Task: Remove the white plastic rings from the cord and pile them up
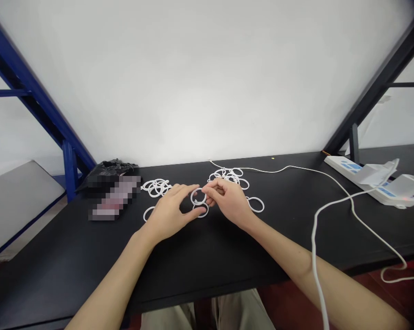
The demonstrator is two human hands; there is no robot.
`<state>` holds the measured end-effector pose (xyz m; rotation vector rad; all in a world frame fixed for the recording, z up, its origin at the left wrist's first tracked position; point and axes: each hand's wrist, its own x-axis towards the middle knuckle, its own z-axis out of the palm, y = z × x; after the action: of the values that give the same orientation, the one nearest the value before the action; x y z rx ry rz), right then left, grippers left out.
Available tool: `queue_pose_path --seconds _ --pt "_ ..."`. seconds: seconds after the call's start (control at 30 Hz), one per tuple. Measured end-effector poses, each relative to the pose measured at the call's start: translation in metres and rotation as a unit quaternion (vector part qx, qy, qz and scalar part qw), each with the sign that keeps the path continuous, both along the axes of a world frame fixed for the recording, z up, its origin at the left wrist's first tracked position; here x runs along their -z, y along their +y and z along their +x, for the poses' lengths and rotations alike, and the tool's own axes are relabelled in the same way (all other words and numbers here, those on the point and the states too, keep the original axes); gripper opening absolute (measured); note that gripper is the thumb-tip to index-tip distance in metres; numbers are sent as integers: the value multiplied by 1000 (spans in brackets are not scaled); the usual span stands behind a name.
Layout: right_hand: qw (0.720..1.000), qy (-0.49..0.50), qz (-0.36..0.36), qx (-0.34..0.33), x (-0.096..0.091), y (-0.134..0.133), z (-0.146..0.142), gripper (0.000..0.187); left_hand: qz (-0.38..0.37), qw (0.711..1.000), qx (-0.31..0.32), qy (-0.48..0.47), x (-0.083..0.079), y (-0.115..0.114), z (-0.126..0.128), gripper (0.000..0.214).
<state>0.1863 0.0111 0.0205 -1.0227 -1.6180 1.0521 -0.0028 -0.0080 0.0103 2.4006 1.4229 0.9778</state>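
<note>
A white plastic ring (192, 200) with a small eyelet, like a curtain ring, is raised just above the black table. My right hand (226, 197) pinches its upper right edge between thumb and fingertips. On the left side, my left hand (172, 208) has its thumb and forefinger spread around the ring; whether they touch it is unclear. Another white ring (203, 216) shows just below, partly covered by my left thumb. One more ring (256, 211) lies right of my right wrist, and a ring (146, 214) is partly hidden behind my left hand.
Piles of white rings lie behind my left hand (155, 188) and right hand (235, 172). At left are a black plastic bag (107, 167) and a blurred item (119, 197). A white cable (315, 229) crosses my right forearm, near a power strip (382, 195) with plugs.
</note>
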Motion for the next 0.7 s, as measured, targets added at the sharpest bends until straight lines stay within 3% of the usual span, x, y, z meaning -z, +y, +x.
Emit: queue_pose_path --seconds 0.17,0.27,0.37,0.43,0.53,0.63,0.7 --pt "999 -46 22 -12 6 1 1 21 -5 1000 -18 15 6 3 5 36" --pt "984 -151 95 3 11 0 2 25 29 989 -140 40 3 9 -2 35" --pt "930 -299 207 -49 13 -5 0 39 42 948 -297 106 3 13 -13 40" --pt "891 -368 246 -97 14 -9 -2 50 26 924 -355 141 4 14 -19 43" --pt "873 -409 242 -111 15 -11 -4 38 19 910 -382 162 8 15 -24 48" --pt "886 -398 217 -95 17 -8 -3 20 41 914 -376 147 7 14 -22 47" --pt "896 -378 214 -91 20 -5 0 16 66 931 -339 117 6 14 -17 39"
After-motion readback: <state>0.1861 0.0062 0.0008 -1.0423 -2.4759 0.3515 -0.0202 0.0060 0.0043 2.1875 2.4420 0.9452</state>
